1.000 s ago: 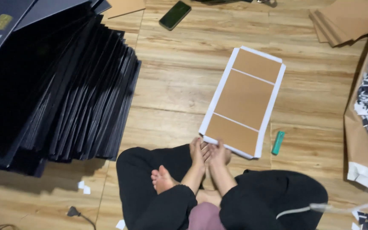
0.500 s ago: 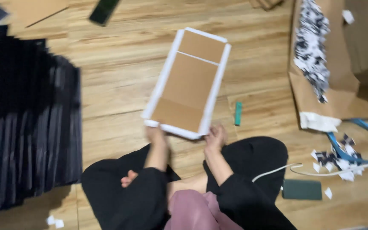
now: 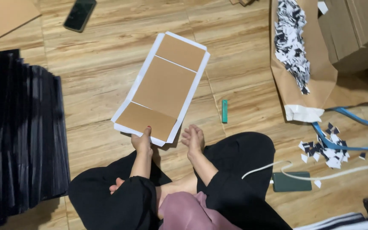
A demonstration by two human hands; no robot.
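The left hand (image 3: pixel 142 142) pinches the near edge of 1 white sheet (image 3: pixel 162 87) bearing 3 brown panels; the right hand (image 3: pixel 193 138) hovers beside it, fingers loosely together, near 1 green tool (image 3: pixel 225 111).

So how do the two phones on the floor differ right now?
The black phone lies at the top left, beyond the cardboard sheet, tilted, with no cable showing. The green phone lies near the person's knee, almost level, with a white cable running to it. Both lie flat on the wooden floor.
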